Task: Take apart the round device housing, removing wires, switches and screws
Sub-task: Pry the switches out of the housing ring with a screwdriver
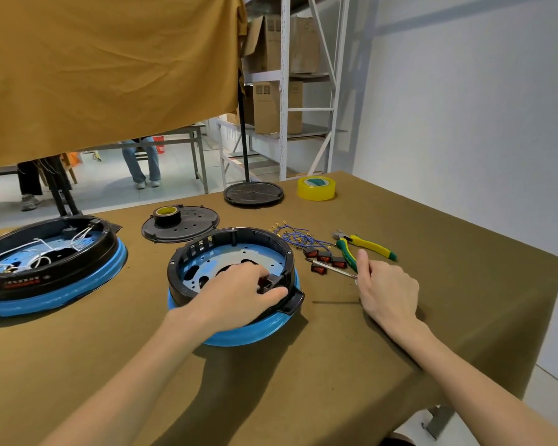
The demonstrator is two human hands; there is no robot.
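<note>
At the far left of the table (78, 365), a second housing (50, 263) sits with its white wiring in place; it is well apart from both hands and plays no part in the current step.

The round device housing (234, 284) under work lies left of centre, open side up, blue shell down. Its interior appears stripped of wiring. The left hand (239, 292) reaches into it from the near side. The fingers are curled and closed on a small black part (271, 281) at the near-right inner rim, with the thumb pressing on the outside of the rim. Whether this part is loose or fixed cannot be determined.

To the right of the housing, removed items lie together: blue wires (295, 236), red rocker switches (324, 260) and, beyond them, yellow-green pliers (364, 247).

The right hand (385, 289) rests on the table just right of the housing, closed around the handle of a screwdriver (332, 269). The shaft runs up and to the left, with the tip over the switches and clear of the housing.

Governing relation: the black part lies left of and slightly nearer than the screwdriver tip. The right hand is the tool hand; judged from this layout, the tip must swing left and toward the person to reach the rim while the left hand steadies the housing.
</note>
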